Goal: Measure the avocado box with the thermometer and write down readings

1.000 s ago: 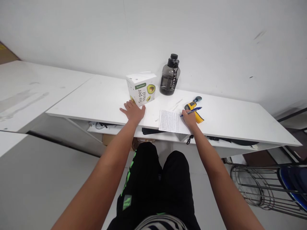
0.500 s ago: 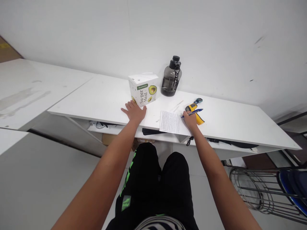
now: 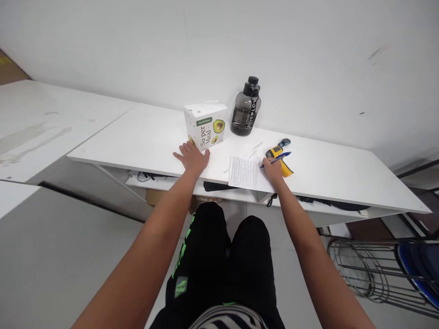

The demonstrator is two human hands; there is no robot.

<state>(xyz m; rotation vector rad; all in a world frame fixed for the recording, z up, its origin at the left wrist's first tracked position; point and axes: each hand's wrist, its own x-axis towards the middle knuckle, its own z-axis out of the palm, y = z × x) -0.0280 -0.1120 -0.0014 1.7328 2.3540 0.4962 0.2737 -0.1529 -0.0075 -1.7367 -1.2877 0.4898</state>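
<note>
My right hand (image 3: 272,170) is closed round a blue pen (image 3: 281,157), with its tip end by the right edge of a sheet of paper (image 3: 244,173) covered in dense handwriting. The paper lies at the front edge of the white desk (image 3: 147,137). Spread flat on the desk is my left hand (image 3: 192,157), its fingertips at the foot of a white box (image 3: 206,124) printed with avocados; whether they touch it I cannot tell. Just beyond my right hand lies a yellow and black tool (image 3: 286,170), partly covered by the pen and hand.
A dark, clear water bottle (image 3: 244,109) stands against the wall, right of the box. A small bluish object (image 3: 284,142) lies behind the yellow tool. Under the desktop, a shelf (image 3: 161,183) holds dark items. A wire rack (image 3: 363,269) with blue things stands at the lower right.
The view has shifted very slightly. Both hands keep nearly the same places, the left flat on the desk and the right holding the pen at the paper.
</note>
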